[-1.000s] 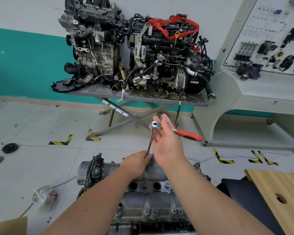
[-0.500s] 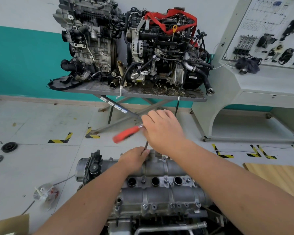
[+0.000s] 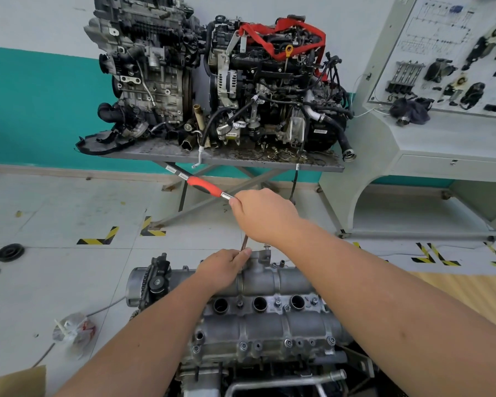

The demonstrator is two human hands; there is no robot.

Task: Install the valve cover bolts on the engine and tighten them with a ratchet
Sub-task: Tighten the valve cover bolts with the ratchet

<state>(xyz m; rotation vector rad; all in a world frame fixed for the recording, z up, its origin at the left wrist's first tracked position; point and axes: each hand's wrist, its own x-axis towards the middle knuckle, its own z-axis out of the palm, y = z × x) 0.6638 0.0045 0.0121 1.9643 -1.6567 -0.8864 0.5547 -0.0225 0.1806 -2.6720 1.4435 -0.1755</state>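
The right hand (image 3: 265, 216) was curled over the head of the ratchet (image 3: 205, 187), its grip closed round the tool where the chrome shank met the drive; the red handle stuck out up and to the left, past the knuckles. The head itself was hidden under the palm. Below it a thin extension (image 3: 244, 245) ran down to the far edge of the valve cover (image 3: 269, 325). The left hand (image 3: 224, 267) pinched the lower end of that bar between thumb and fingertips, right at the cover, steadying it over a bolt that could not be seen.

The step in hand seemed to be running down a bolt on the far side. To do it well, the bar ought to stand square to the bolt, since a long bar that leans will slip off the head or round it. The left hand's job was only to guide, lightly, so the bar could turn. Holding the tool at its head suited spinning a loose bolt; for final tightening the hand would do better out on the handle. Several bolts (image 3: 288, 342) along the near edge looked seated. The engine (image 3: 155, 282) stood low, near the floor (image 3: 55, 196).
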